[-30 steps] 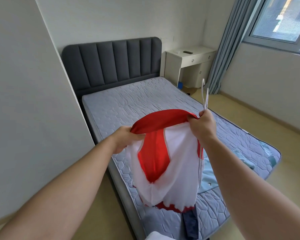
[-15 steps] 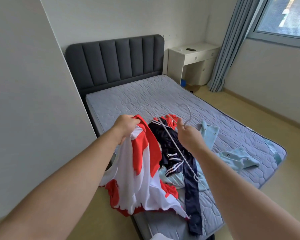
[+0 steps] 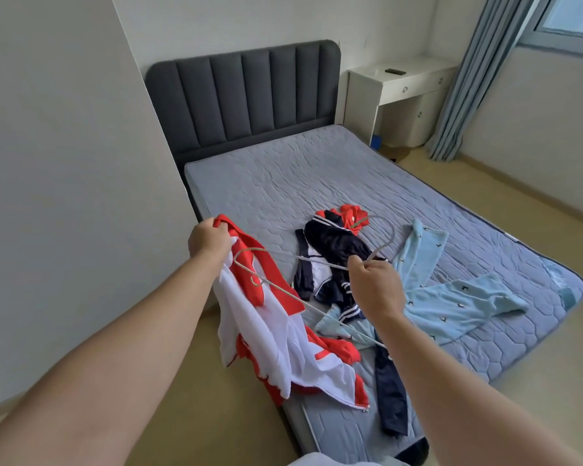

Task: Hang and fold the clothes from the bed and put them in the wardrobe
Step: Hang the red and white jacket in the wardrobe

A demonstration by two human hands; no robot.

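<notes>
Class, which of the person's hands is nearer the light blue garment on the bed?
Right. The right hand, holding the hanger, hovers beside the garment; the left hand grips the red-and-white jacket further left, past the navy clothes.

No text, brand or number is legible — marks on the blue garment (tiny) included.

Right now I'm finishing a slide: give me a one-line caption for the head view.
Left hand grips a red-and-white jacket; right hand holds a pale hanger; more clothes lie on the bed.

Left grip holds red-white jacket; right grip pinches hanger.
</notes>
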